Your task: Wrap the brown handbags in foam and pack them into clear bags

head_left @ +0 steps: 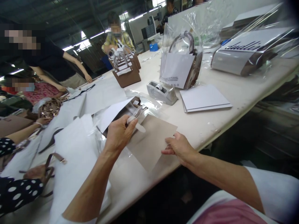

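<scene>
My left hand [120, 132] is closed around the wrapped handle of a brown handbag [136, 104], which lies tilted on clear plastic. A white card [114, 112] covers one side of the bag. From under my left thumb sticks out a small pale piece with a jagged edge [140, 127]; I cannot make out what it is. Between its thumb and fingers, my right hand [181, 147] pinches the edge of a brown cardboard sheet [150, 141]. That sheet slants over the table's near edge, beside the bag.
A tape dispenser [162, 92] and a stack of white cards [206, 98] lie beyond my hands. Behind them stands a plastic-wrapped handbag [178, 63]. White foam sheets [74, 155] are at left. Brown bags [127, 76] stand farther back, and co-workers are around the table [196, 127].
</scene>
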